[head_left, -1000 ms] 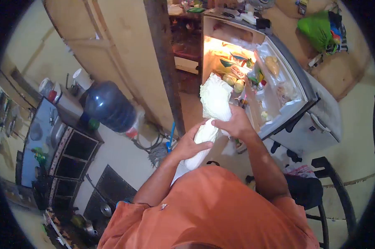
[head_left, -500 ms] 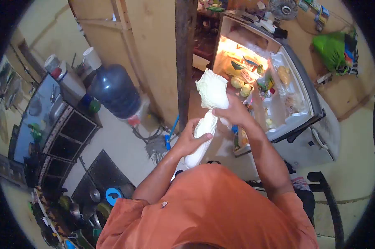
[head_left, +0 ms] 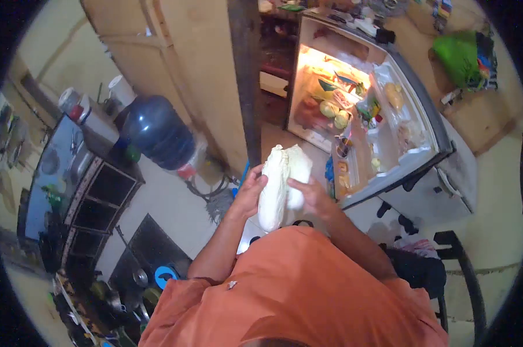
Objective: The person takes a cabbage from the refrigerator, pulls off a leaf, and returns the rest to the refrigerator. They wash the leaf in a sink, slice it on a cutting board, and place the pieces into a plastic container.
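Observation:
Two pale napa cabbages are held side by side in front of my orange shirt. The long, whitish napa cabbage (head_left: 272,194) stands almost upright, with my left hand (head_left: 250,194) wrapped round its left side. Against its right side is the second napa cabbage (head_left: 299,168), with a frilly, pale green leafy top. My right hand (head_left: 314,196) grips this one from the right, thumb across its front. Part of the second cabbage is hidden behind the first.
Ahead to the right, a lit refrigerator (head_left: 365,115) stands with its door open, round green vegetables (head_left: 334,113) inside. A big blue water jug (head_left: 157,133) is at the left, near a wooden partition (head_left: 197,75). Right of me is a dark chair (head_left: 464,272).
The right-hand cabbage has come down and back from above the other one to lie beside it. The left-hand cabbage has turned more upright.

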A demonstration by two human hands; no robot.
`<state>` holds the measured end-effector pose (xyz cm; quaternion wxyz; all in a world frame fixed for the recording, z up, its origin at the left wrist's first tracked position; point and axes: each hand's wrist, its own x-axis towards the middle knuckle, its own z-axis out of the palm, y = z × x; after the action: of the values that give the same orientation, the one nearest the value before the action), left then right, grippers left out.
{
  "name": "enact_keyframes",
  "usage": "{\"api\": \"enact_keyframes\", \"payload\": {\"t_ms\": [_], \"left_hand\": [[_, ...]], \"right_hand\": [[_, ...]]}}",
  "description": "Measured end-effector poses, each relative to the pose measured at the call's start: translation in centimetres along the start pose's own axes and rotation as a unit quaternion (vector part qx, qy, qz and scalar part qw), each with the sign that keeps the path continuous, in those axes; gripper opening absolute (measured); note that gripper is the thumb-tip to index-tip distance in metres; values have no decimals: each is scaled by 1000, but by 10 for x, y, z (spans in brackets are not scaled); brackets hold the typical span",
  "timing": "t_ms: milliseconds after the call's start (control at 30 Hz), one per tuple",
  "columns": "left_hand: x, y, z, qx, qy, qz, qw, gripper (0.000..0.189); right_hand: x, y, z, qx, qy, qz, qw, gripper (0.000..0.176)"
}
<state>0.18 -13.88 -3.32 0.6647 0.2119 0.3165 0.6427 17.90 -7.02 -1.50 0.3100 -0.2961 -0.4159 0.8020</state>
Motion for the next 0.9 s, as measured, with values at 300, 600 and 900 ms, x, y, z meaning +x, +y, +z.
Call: {"api": "enact_keyframes", "payload": {"t_ms": [300, 600, 900], "left_hand": [[-2, 12, 23, 397, 180, 63, 898, 34], [-20, 58, 61, 547, 113, 57, 827, 36], [-5, 70, 70, 421, 110, -12, 900, 35]], "right_hand": [[0, 21, 5, 142, -52, 26, 988, 40], [0, 25, 5, 157, -69, 47, 984, 48], [-1, -3, 18, 131, -60, -10, 990, 45]]}}
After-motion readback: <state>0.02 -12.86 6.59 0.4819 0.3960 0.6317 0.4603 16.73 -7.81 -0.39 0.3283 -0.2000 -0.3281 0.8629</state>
